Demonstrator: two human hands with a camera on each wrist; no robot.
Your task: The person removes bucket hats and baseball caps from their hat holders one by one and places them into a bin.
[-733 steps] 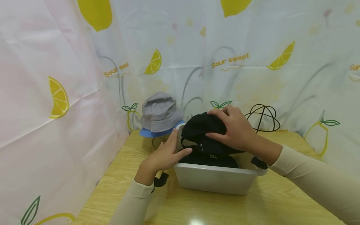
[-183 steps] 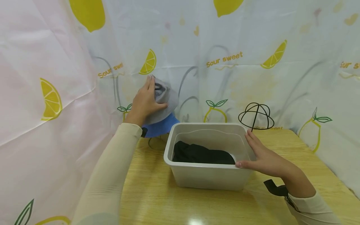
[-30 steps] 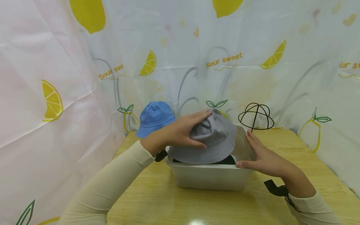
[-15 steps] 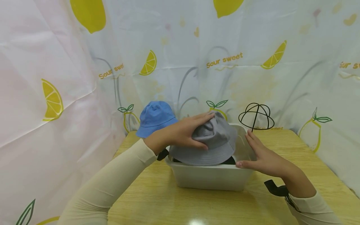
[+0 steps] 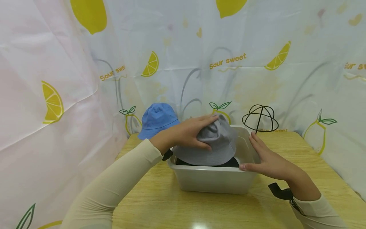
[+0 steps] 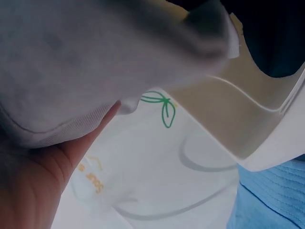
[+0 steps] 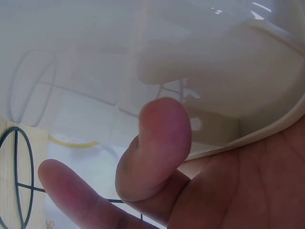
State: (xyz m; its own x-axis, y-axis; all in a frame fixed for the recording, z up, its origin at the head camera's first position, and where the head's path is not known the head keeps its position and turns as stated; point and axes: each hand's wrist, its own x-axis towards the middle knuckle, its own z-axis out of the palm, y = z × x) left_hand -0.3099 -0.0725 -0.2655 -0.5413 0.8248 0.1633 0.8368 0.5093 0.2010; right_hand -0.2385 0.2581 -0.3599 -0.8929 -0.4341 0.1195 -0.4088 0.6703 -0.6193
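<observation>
A grey bucket hat (image 5: 218, 144) sits low in the mouth of the off-white plastic bin (image 5: 211, 180), tilted toward its left side. My left hand (image 5: 191, 132) grips the hat's crown, thumb in front and fingers over the top. In the left wrist view, the grey fabric (image 6: 71, 67) fills much of the picture above my palm. Black fabric (image 5: 231, 163) shows under the brim inside the bin, mostly hidden. At the bin's right end rests my right hand (image 5: 271, 162), thumb on the front rim and straight fingers along the right rim.
Behind my left wrist, a blue bucket hat (image 5: 157, 119) stands at the back left. A black wire hat stand (image 5: 259, 119) rises bare behind the bin on the right. The wooden table (image 5: 160, 203) is backed by lemon-print cloth (image 5: 183, 38) at the rear and sides.
Earlier the grey hat was lifted off the blue one at the back left. Over the last second it shifts only slightly over the bin with my left hand. My right hand stays put.
</observation>
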